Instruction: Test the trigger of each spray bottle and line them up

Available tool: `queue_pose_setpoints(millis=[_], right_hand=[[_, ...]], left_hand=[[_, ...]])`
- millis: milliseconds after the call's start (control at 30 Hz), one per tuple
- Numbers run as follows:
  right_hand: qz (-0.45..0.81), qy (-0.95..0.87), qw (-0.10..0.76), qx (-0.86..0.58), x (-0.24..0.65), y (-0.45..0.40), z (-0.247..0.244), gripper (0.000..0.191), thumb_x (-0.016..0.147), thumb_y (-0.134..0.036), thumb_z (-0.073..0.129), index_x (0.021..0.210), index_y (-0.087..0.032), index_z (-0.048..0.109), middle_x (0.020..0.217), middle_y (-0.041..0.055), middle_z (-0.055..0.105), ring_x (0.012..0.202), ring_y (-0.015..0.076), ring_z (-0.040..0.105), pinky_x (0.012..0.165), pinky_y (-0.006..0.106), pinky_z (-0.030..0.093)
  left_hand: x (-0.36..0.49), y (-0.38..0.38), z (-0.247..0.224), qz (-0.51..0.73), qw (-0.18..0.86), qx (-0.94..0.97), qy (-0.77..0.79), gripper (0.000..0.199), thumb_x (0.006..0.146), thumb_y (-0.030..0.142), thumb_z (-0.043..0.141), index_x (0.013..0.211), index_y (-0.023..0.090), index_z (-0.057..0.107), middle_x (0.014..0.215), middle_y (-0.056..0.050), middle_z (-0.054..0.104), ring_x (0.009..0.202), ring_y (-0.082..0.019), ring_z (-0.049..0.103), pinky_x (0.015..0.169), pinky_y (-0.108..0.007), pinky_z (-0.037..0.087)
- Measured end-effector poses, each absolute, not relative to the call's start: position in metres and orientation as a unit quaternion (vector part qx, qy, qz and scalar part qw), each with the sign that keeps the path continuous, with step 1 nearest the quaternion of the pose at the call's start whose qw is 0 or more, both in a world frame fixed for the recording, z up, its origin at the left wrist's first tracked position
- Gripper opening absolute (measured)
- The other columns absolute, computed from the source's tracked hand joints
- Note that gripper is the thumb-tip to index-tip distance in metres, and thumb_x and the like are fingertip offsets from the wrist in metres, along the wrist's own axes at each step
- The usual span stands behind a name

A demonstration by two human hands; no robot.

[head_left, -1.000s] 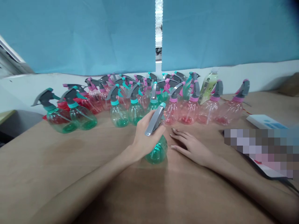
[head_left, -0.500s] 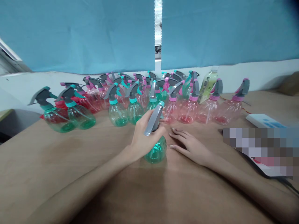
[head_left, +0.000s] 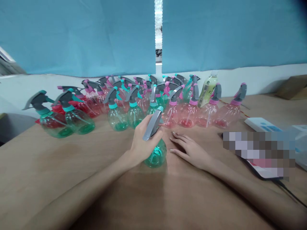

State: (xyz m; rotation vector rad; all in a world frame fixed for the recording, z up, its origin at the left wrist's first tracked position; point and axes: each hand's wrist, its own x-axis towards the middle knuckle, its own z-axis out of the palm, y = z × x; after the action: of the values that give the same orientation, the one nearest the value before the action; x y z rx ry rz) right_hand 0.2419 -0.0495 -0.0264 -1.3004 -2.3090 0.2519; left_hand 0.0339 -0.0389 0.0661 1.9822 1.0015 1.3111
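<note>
While green bottle (head_left: 155, 157) is gripped by left hand (head_left: 141, 142) | right hand (head_left: 193, 152) opened beside it | tipping risked by uneven grip

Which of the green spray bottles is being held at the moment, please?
The green bottle nearest the camera, gripped around its neck by the left hand; the others stand farther back, ungrasped.

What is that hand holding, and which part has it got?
The left hand holds a green spray bottle around its neck, just under the gray spray head. The right hand holds nothing.
</note>
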Motion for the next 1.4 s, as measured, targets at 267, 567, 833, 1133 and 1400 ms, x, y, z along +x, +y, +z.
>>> queue_pose_setpoints(millis=[267, 567, 833, 1133, 1400], right_hand=[[0.092, -0.842, 0.243, -0.473, 0.242, -0.049, -0.027, 0.055, 0.091, -0.055, 0.043, 0.132, -0.020, 0.055, 0.143, 0.0131, 0.048, 0.132, 0.0301, 0.044, 0.109, 0.054, 0.036], [0.095, -0.843, 0.236, -0.474, 0.241, -0.049, -0.026, 0.057, 0.091, -0.056, 0.043, 0.134, -0.020, 0.053, 0.144, 0.0131, 0.047, 0.133, 0.0299, 0.042, 0.109, 0.053, 0.036], [0.097, -0.841, 0.242, -0.473, 0.241, -0.049, -0.027, 0.057, 0.091, -0.057, 0.042, 0.134, -0.021, 0.053, 0.143, 0.0126, 0.048, 0.133, 0.0295, 0.042, 0.109, 0.053, 0.035], [0.094, -0.843, 0.229, -0.478, 0.241, -0.049, -0.024, 0.057, 0.092, -0.056, 0.042, 0.133, -0.019, 0.053, 0.145, 0.0134, 0.046, 0.134, 0.0295, 0.042, 0.109, 0.052, 0.035], [0.091, -0.841, 0.228, -0.482, 0.240, -0.050, -0.023, 0.058, 0.092, -0.055, 0.043, 0.133, -0.016, 0.054, 0.144, 0.0151, 0.045, 0.134, 0.0297, 0.041, 0.110, 0.051, 0.034]], left_hand=[[0.035, -0.040, 0.068, 0.489, 0.282, 0.734, 0.377, 0.031, 0.081, 0.018, 0.056, 0.111, 0.018, 0.057, 0.101, -0.007, 0.064, 0.089, -0.019, 0.066, 0.074, -0.031, 0.054], [0.034, -0.040, 0.070, 0.486, 0.279, 0.733, 0.385, 0.028, 0.080, 0.018, 0.055, 0.108, 0.018, 0.057, 0.095, -0.005, 0.063, 0.078, -0.016, 0.063, 0.070, -0.031, 0.053], [0.035, -0.042, 0.072, 0.481, 0.221, 0.743, 0.411, 0.027, 0.081, 0.018, 0.053, 0.107, 0.018, 0.059, 0.090, -0.004, 0.064, 0.078, -0.016, 0.059, 0.072, -0.030, 0.049], [0.037, -0.040, 0.073, 0.480, 0.269, 0.736, 0.394, 0.040, 0.074, 0.012, 0.053, 0.113, 0.018, 0.058, 0.102, -0.004, 0.065, 0.071, -0.013, 0.056, 0.074, -0.029, 0.048], [0.032, -0.040, 0.081, 0.451, 0.281, 0.762, 0.370, 0.027, 0.073, 0.013, 0.050, 0.098, 0.016, 0.058, 0.089, -0.002, 0.062, 0.071, -0.014, 0.057, 0.069, -0.029, 0.046]])
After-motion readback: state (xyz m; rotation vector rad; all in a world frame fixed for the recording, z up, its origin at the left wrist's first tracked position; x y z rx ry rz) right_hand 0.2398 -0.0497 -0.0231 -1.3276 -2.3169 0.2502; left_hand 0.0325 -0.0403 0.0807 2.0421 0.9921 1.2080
